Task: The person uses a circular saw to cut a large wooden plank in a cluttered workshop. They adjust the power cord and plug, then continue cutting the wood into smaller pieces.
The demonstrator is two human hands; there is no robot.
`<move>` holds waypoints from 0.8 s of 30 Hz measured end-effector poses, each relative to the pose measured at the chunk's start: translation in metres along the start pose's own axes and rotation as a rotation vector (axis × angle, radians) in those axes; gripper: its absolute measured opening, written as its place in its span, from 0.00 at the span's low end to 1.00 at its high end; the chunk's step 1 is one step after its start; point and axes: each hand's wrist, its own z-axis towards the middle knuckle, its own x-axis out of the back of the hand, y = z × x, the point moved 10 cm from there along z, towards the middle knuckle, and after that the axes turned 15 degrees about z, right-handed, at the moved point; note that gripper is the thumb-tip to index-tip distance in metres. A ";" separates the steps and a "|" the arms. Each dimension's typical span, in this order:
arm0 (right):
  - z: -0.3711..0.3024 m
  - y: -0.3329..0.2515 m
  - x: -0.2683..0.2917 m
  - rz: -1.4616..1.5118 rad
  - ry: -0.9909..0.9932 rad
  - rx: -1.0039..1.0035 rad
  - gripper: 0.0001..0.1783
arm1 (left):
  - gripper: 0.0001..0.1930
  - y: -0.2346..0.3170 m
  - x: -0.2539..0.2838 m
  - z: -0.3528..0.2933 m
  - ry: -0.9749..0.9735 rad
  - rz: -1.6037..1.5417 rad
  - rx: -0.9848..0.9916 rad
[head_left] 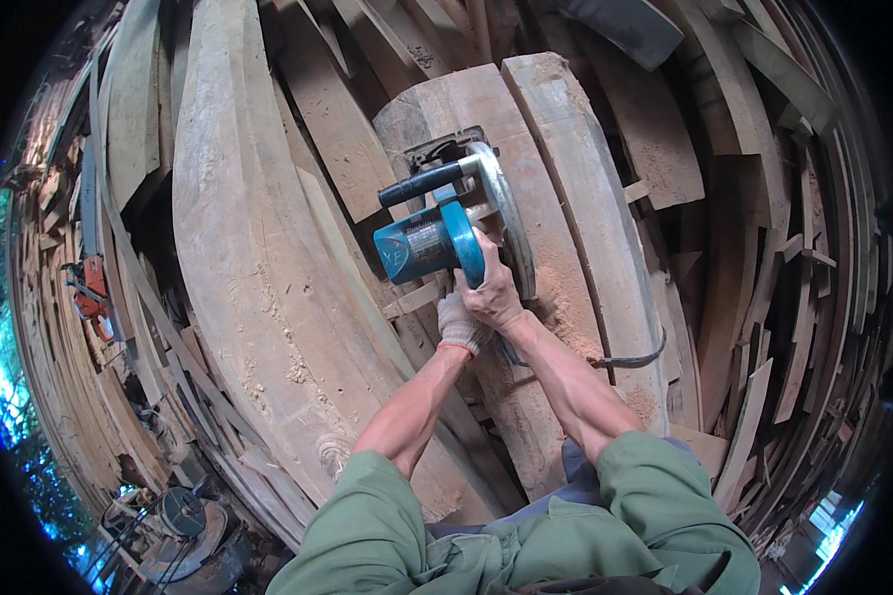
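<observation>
A teal circular saw (414,248) with a silver blade guard and a black front handle rests on a thick wooden slab (466,94). My bare right hand (493,290) is closed round its rear handle. Against the same handle, just below and to the left, my left hand (458,325) in a pale knitted glove is closed; its fingers are mostly hidden. A long, straight gap runs through the wood right of the saw, with a narrower strip (590,188) beyond it. Reddish sawdust (563,297) lies beside the guard. The blade itself is hidden.
A black cord (637,361) loops across the wood by my right forearm. To the left lies a broad, pale slab (233,248). Farther left is an orange chainsaw (91,297); machinery (184,526) stands at lower left. Stacked boards (734,258) crowd the right side.
</observation>
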 end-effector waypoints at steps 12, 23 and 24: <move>0.010 0.002 -0.003 0.007 -0.004 -0.008 0.41 | 0.21 -0.003 -0.003 0.012 -0.008 0.043 -0.040; 0.019 0.005 -0.005 -0.005 -0.001 -0.009 0.41 | 0.19 -0.003 0.008 0.019 -0.004 -0.038 -0.039; 0.020 0.005 -0.006 -0.005 -0.002 -0.011 0.41 | 0.19 -0.002 0.008 0.019 -0.036 -0.019 -0.039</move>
